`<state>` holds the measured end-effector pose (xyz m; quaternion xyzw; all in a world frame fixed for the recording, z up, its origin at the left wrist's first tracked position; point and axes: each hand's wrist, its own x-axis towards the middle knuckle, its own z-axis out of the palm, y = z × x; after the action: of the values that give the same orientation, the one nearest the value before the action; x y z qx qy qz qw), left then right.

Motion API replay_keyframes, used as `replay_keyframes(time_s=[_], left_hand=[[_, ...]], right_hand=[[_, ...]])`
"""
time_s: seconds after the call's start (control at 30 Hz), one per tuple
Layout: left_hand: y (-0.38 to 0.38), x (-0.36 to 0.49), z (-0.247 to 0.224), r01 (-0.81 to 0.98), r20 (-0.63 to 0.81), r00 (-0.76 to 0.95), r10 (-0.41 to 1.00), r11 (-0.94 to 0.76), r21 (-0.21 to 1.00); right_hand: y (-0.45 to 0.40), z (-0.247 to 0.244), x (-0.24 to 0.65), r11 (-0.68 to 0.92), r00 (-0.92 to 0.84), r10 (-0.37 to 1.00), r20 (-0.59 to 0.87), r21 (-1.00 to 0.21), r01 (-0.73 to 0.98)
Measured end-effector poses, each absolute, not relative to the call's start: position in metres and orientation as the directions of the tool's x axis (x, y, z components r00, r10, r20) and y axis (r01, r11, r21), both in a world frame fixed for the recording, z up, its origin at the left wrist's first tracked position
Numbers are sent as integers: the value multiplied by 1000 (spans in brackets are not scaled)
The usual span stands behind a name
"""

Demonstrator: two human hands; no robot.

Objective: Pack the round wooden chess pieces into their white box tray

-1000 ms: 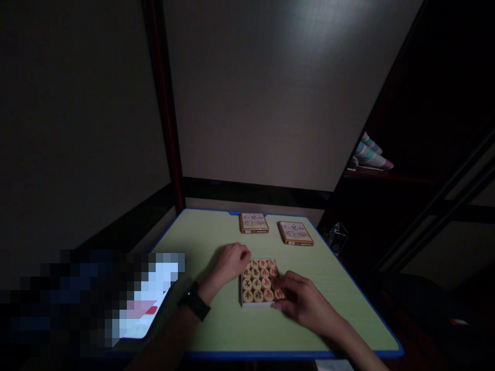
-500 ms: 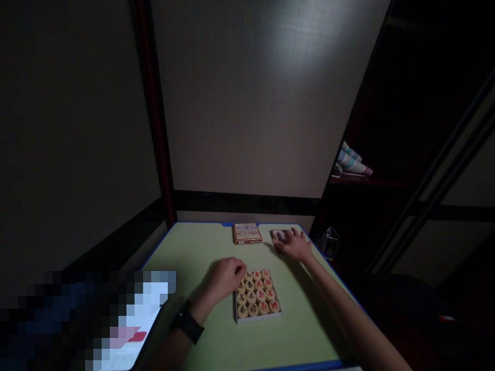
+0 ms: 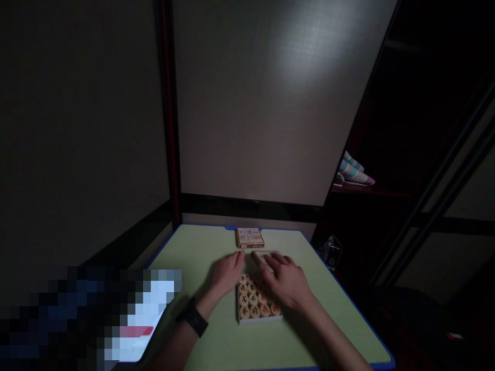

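Note:
A shallow white-edged box (image 3: 260, 319) holds round wooden Chinese chess pieces (image 3: 254, 299) in rows, with black characters on the left and red ones on the right. My right hand (image 3: 288, 283) is closed on a printed box lid (image 3: 265, 254), held just above the far end of the box. The hand hides the box's right side and part of the lid. Beside the box's far left corner is my left hand (image 3: 229, 271), fingers stretched out and holding nothing; whether it touches the box I cannot tell. A dark watch (image 3: 193, 318) is on the left wrist.
Another printed box (image 3: 250, 238) lies at the far edge of the green table (image 3: 216, 345), which has a blue rim. A lit, blurred screen (image 3: 143, 319) is at the lower left. Behind stands a panel wall (image 3: 255, 113); a shelf with striped cloth (image 3: 356, 172) is right.
My right hand has brought the lid from the table's far right over to the box of pieces. My left hand stays by the box, its fingers now straighter. The view has shifted slightly.

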<state>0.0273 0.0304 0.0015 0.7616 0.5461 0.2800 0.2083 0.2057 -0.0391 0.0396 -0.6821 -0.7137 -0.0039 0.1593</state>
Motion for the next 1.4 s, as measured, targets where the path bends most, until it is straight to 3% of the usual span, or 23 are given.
replay_keyframes(time_s=[0.2,0.43,0.6,0.73,0.9,1.0,1.23,1.4], left_hand=[[47,22,-18,538,174,318,932,-328,777],[53,12,-40,488,150,387,910,-340,804],[45,10,-37,497,152,383,911,-342,798],[26,9,-28,646,203,365,908,-405,648],[-10,19,-35,787,367,366,855,-495,369],[-26,30,-46,802,327,445,834,-533,269],[-35,39,-49,840,212,466,859,-505,198],[-38,29,-44,835,244,448,860,-501,229]], right_hand=[[-72,39,149,55,-24,971,240,-124,991],[-81,26,133,18,-7,982,187,-58,998],[-95,19,135,35,-28,995,91,-85,996],[-96,14,158,130,-123,991,45,-235,963],[-74,-7,187,104,-16,974,228,-379,919],[-64,-24,191,119,-51,983,176,-401,908],[-65,-32,188,172,-121,982,147,-411,895],[-69,-31,195,106,29,970,241,-528,842]])
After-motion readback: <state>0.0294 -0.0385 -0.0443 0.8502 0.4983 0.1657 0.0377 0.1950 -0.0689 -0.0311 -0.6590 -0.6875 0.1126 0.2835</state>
